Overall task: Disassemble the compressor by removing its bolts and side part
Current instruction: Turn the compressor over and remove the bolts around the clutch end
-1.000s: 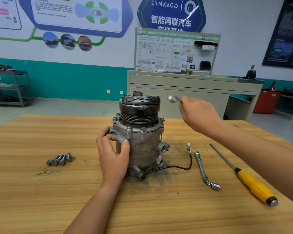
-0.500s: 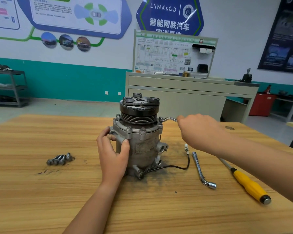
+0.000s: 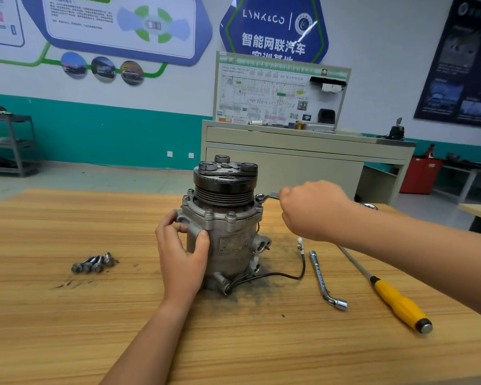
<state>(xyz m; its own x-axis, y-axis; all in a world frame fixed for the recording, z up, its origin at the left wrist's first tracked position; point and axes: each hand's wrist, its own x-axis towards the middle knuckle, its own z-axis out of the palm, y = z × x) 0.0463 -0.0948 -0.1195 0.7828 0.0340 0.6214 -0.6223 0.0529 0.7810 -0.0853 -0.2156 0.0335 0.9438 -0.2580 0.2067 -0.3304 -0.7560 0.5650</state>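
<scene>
A grey metal compressor (image 3: 231,240) stands upright on the wooden table (image 3: 67,315), its black pulley on top. Several bolts ring its upper flange. My left hand (image 3: 182,259) grips the compressor's left side around a lug. My right hand (image 3: 311,209) holds a small ring wrench (image 3: 265,197) whose ring end sits on a bolt at the flange's right edge. Several removed bolts (image 3: 93,263) lie in a row to the left on the table.
An L-shaped socket wrench (image 3: 324,279) and a yellow-handled screwdriver (image 3: 395,301) lie to the right of the compressor. A black wire (image 3: 289,275) trails from its base. Dark grime surrounds the base. A grey cabinet (image 3: 303,159) stands behind the table.
My right hand came down from above with the wrench and set its ring end on the right flange bolt. My left hand kept its grip on the compressor.
</scene>
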